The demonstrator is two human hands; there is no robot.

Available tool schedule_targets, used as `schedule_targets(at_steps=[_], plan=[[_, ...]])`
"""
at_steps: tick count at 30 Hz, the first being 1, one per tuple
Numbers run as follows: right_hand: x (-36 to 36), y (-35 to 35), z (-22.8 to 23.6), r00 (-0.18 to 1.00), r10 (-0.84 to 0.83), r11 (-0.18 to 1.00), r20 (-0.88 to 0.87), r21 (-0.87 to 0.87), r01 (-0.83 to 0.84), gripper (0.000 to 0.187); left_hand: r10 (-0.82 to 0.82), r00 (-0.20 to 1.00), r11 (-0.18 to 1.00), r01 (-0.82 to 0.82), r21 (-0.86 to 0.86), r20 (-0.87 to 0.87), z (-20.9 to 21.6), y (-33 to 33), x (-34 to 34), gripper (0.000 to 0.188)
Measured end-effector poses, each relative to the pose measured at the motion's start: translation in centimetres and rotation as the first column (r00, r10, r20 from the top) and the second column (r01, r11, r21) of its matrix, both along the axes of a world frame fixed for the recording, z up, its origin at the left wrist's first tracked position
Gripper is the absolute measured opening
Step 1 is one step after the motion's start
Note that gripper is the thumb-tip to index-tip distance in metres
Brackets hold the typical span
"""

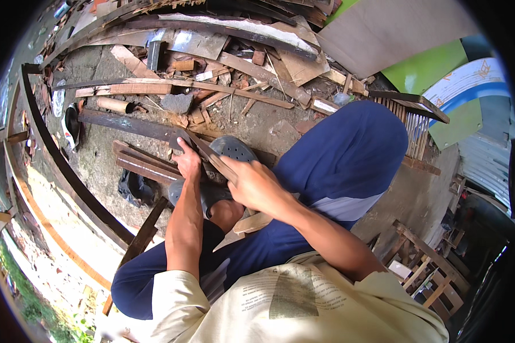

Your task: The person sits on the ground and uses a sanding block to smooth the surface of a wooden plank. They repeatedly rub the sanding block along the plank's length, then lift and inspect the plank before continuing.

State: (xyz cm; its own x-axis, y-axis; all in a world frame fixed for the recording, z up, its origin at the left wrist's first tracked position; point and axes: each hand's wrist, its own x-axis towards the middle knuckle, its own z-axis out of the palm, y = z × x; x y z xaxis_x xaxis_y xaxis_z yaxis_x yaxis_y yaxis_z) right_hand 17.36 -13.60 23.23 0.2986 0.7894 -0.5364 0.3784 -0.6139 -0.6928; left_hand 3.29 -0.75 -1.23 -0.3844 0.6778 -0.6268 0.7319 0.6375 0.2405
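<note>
My right hand (256, 184) is closed round the near end of a narrow, flat brown strip (210, 158); whether it is wood or a blade cannot be told. The strip slants up and left, its far end close to the fingertips of my left hand (189, 160). My left hand is closed on a dark piece of wood (178, 138), with one finger stretched along it. Below and beside my hands are my feet in grey clogs (235, 150). A pale piece of wood (253, 222) lies under my right wrist, near my bent leg.
A dark plank (128, 124) and stacked brown lengths (146, 163) lie left of my feet. Wood scraps (197, 117) cover the ground ahead. A slatted wooden piece (414, 131) stands right of my knee, wooden frames (434, 280) further back. A long dark beam (68, 177) curves along the left.
</note>
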Motion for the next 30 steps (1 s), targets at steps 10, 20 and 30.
schedule_targets(at_steps=[10,20,30], plan=[[0.3,-0.2,-0.1,0.999,-0.016,1.000,-0.049,-0.004,0.016,0.052,-0.008,0.999,1.000,0.008,0.014,0.036,-0.1,0.0,-0.6,0.117],[-0.6,-0.8,-3.6,0.999,-0.038,0.988,0.015,0.153,0.036,0.048,-0.005,0.998,1.000,0.007,-0.026,0.066,0.2,0.2,0.0,0.122],[0.3,3.8,-8.1,0.999,-0.017,0.996,-0.052,0.089,0.022,0.045,-0.266,0.961,0.963,0.268,-0.022,0.077,-1.0,-0.3,-1.3,0.126]])
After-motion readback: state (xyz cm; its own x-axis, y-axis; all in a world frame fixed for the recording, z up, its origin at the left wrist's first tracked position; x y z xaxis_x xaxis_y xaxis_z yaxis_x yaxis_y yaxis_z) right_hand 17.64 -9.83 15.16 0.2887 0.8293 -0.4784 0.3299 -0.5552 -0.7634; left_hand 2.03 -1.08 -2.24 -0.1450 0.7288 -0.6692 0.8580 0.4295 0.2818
